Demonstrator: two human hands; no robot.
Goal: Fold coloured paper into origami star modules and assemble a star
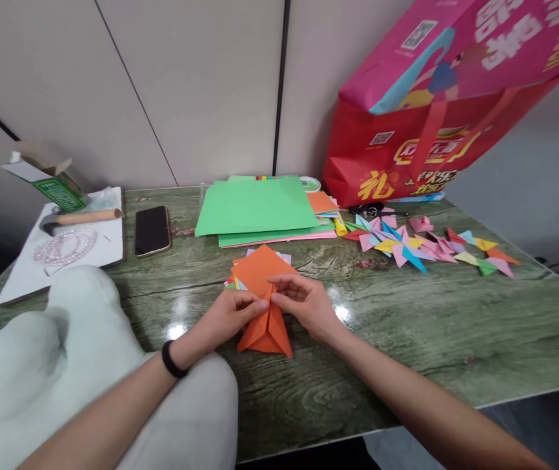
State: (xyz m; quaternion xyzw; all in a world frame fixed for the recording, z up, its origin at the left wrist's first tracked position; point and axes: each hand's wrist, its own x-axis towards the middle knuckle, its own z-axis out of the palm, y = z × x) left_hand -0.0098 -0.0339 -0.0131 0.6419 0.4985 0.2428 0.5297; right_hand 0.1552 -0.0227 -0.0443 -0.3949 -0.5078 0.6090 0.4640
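Observation:
Between my two hands is a partly folded sheet of orange origami paper point(266, 329), its creased flaps spreading toward me. My left hand point(230, 313) pinches its upper left edge between thumb and fingers; a black band circles that wrist. From the other side, my right hand point(306, 303) pinches the same paper near its top, thumb and forefinger close together. Just beyond the fold lies a small stack of square coloured paper point(262, 267) with an orange sheet on top. The fingertips hide part of the fold.
Green paper sheets point(260, 207) lie at the back, near a glue stick point(339, 226). Folded paper stars point(397, 245) spread to the right below stacked gift bags point(407, 143). Leftward are a phone point(152, 230), a hammer point(88, 217), beads point(66, 248) and a white plush point(88, 326).

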